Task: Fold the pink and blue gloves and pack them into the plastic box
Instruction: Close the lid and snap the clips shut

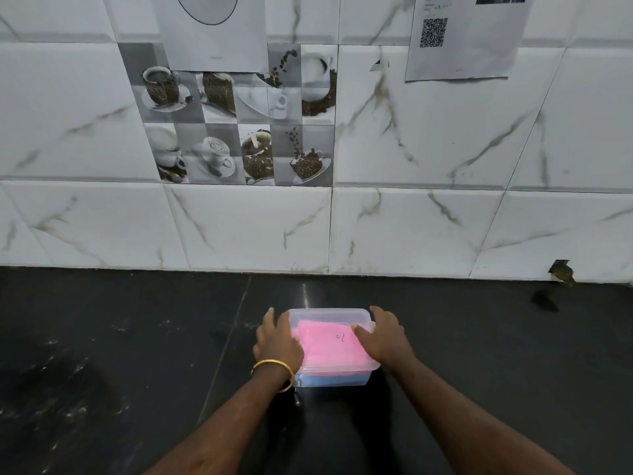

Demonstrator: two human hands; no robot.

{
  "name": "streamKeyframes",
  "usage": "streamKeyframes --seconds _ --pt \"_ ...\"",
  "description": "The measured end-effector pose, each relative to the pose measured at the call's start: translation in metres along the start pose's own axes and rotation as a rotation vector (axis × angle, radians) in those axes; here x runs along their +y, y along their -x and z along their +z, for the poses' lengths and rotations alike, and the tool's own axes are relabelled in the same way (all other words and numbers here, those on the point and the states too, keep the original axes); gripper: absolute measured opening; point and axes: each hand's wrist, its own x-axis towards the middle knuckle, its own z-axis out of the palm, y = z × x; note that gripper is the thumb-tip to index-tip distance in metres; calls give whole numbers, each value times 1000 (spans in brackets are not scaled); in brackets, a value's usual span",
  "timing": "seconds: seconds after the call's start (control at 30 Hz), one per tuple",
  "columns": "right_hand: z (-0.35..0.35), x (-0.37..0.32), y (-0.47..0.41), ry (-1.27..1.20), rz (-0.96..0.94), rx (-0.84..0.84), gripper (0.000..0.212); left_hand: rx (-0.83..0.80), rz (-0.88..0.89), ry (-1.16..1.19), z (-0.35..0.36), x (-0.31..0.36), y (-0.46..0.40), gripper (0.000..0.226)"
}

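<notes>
A clear plastic box (330,314) stands on the dark counter, with its translucent lid on top. Through the plastic I see the folded pink glove (329,346) on top and the blue glove (334,379) beneath it, showing at the box's near side. My left hand (275,341) presses on the box's left edge, fingers spread over the lid. My right hand (385,335) rests on the right edge, thumb on the lid. A gold bangle circles my left wrist.
The black stone counter (137,337) runs left and right, with a seam left of the box. A white marble-tiled wall (411,228) rises right behind it. A chipped hole (561,270) sits at the wall's base on the right.
</notes>
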Motion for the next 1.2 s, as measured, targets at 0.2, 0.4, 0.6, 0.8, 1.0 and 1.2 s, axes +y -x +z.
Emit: streamKeyframes --seconds 0.2,0.4,0.6,0.8,1.0,1.2 --pt "15 -13 -8 395 -337 -99 78 -224 352 -427 16 1 -27 107" --pt "28 -7 -11 511 -371 -120 80 -213 407 -489 26 -10 -38 120" --pt "33 -3 -9 521 -367 -84 83 -173 429 -476 28 -12 -37 126" --pt "33 -5 -10 542 -361 -78 84 -128 391 -233 24 -16 -35 113" --pt "41 -31 -5 587 -335 -33 81 77 -417 883 34 -39 -16 86" --pt "66 -75 -4 508 -578 -130 63 -185 -569 1031 22 -46 -10 38"
